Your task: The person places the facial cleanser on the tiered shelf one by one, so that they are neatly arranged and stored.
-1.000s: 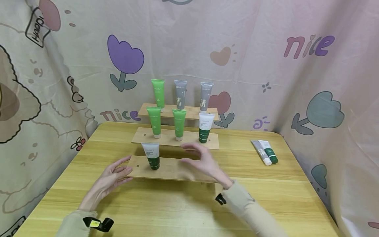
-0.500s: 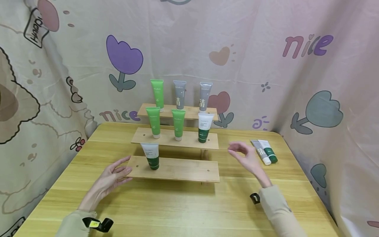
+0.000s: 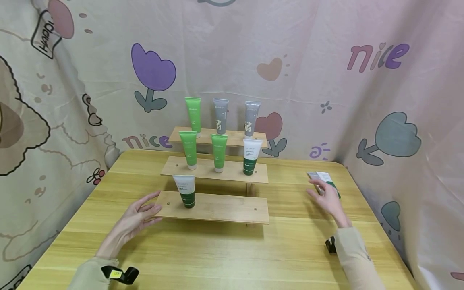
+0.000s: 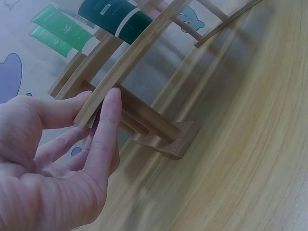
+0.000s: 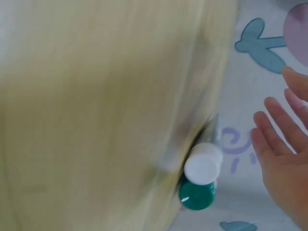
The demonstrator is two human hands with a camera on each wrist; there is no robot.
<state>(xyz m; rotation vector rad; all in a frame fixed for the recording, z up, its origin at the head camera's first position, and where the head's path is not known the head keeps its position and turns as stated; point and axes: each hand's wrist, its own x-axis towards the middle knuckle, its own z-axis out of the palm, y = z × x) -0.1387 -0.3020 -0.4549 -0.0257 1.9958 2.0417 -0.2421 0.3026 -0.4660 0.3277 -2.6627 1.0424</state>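
Observation:
My left hand (image 3: 131, 219) pinches the left end of the lowest board of a three-tier wooden display stand (image 3: 224, 207); thumb and fingers lie on either face of the board (image 4: 137, 55). On that board, near its left end, a white and dark green squeeze tube (image 3: 186, 192) stands on its cap. Over at the right, my right hand (image 3: 328, 200) hovers at two tubes lying side by side, fingers spread and holding nothing. One is grey with a white cap (image 5: 203, 163), the other white and green (image 3: 324, 176) with a green cap (image 5: 196, 195). The hand partly covers both in the head view.
The middle tier carries two green tubes (image 3: 219, 153) and a white and green tube (image 3: 251, 156). Up on the top tier stand a green tube (image 3: 193, 114) and two grey ones (image 3: 251, 117). A printed curtain (image 3: 224, 60) hangs behind the wooden table (image 3: 232, 257).
My right hand has moved from above the lowest board rightward to the two lying tubes. The left hand has stayed at the board's end, and the standing tubes have not moved.

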